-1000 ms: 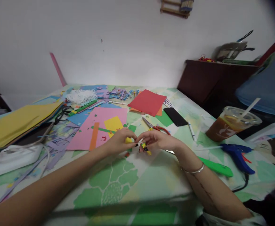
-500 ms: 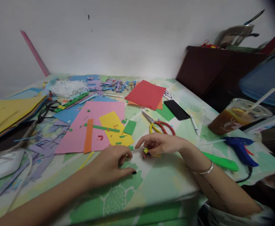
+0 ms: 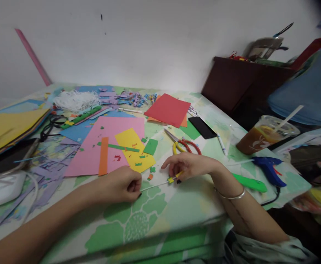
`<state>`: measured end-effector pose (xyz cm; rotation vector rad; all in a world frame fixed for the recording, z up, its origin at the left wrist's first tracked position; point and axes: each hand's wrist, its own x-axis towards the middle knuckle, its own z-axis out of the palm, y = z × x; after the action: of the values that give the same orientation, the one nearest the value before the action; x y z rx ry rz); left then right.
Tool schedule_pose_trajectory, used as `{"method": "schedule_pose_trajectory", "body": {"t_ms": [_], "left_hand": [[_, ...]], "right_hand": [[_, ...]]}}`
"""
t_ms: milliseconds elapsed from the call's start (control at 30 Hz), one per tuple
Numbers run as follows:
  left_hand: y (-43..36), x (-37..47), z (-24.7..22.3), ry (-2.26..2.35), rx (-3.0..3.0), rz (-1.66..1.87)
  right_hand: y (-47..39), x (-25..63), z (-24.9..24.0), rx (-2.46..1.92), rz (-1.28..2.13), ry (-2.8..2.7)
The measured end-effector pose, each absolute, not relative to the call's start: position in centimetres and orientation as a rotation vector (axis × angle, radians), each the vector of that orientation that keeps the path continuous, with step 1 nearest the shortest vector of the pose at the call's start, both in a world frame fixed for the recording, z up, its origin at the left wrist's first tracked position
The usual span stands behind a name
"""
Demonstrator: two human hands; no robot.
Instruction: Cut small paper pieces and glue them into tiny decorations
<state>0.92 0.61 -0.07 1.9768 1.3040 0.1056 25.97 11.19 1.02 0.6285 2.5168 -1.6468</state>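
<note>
Risk of bending thin white stick (image 3: 156,184), lying low over worktop (image 3: 188,205): left hand (image 3: 122,185) pinching near end shut, right hand (image 3: 189,167) closing around tip with yellow paper piece (image 3: 171,179). Possibly slipping off, dropping among green scraps (image 3: 152,169).

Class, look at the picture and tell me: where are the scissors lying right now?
In the head view the scissors lie on the table right of centre, just beyond the right hand, between the yellow paper and the black phone.
</note>
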Motion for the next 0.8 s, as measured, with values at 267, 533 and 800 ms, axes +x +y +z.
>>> {"method": "schedule_pose_trajectory", "body": {"t_ms": [267,533,800], "left_hand": [[0.9,0.3,0.3,1.250,1.956,0.115],[1.8,-0.3,0.2,1.354,1.970,0.400],[1.8,1.8,-1.4,1.430,2.179,0.646]], "right_hand": [[9.4,26.3,1.4,0.892,-1.191,2.770],[6.8,27.0,2.3,0.998,-0.775,2.960],[7.0,26.4,1.4,1.026,-0.822,3.120]]}}
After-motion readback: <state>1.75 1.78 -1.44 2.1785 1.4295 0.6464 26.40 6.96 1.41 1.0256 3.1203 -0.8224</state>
